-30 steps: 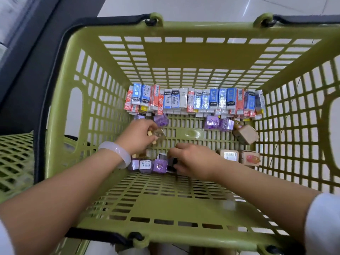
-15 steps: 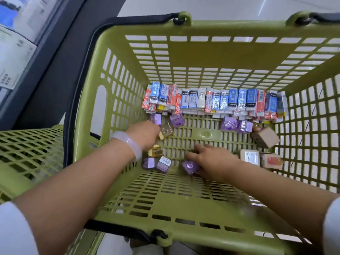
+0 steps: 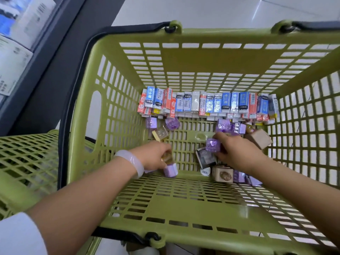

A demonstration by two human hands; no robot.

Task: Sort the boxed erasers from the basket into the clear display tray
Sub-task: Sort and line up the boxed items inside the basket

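Both hands were down in the green basket (image 3: 184,57). Left hand (image 3: 154,155) gripped a gold box (image 3: 167,157) beside a purple box (image 3: 170,170); right hand (image 3: 237,153) pinched a purple eraser box (image 3: 212,144). Sleeved erasers (image 3: 207,103) lined the far wall.

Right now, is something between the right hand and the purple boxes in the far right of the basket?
Nothing visible blocks it. The right hand already holds one purple box, and the purple boxes lie just beyond its fingers on the basket floor.
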